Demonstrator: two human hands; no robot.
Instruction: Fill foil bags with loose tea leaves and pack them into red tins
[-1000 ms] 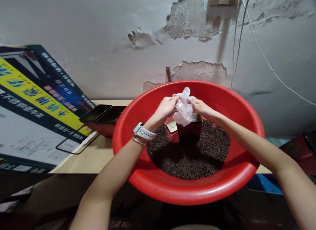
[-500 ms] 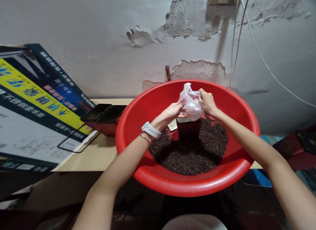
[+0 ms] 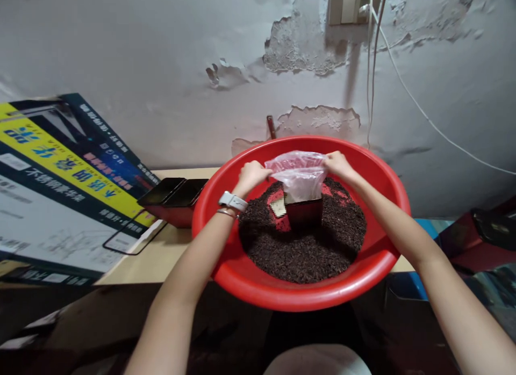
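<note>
A thin, clear plastic bag (image 3: 302, 181) rises out of a dark square tin (image 3: 305, 215), its mouth stretched wide between my two hands. My left hand (image 3: 253, 177) pinches the left edge of the bag's mouth. At the right edge, my right hand (image 3: 338, 164) grips the plastic with closed fingers. The tin stands upright in a large red basin (image 3: 310, 300), surrounded by dark loose tea leaves (image 3: 298, 259). Left of the tin lies a small pale card-like piece (image 3: 278, 207), partly hidden. The inside of the tin cannot be seen.
Left of the basin, two dark open tins (image 3: 173, 195) stand on a pale table (image 3: 161, 270) beside a wire handle (image 3: 121, 250). A large printed carton (image 3: 72, 187) leans there. Another dark red tin (image 3: 479, 240) is at right. Behind is a peeling wall (image 3: 161, 79) with hanging cables (image 3: 374, 69).
My hands have moved apart, the left one going leftward. The bag, bunched up before, is now spread wide at its mouth. The camera view has shifted slightly.
</note>
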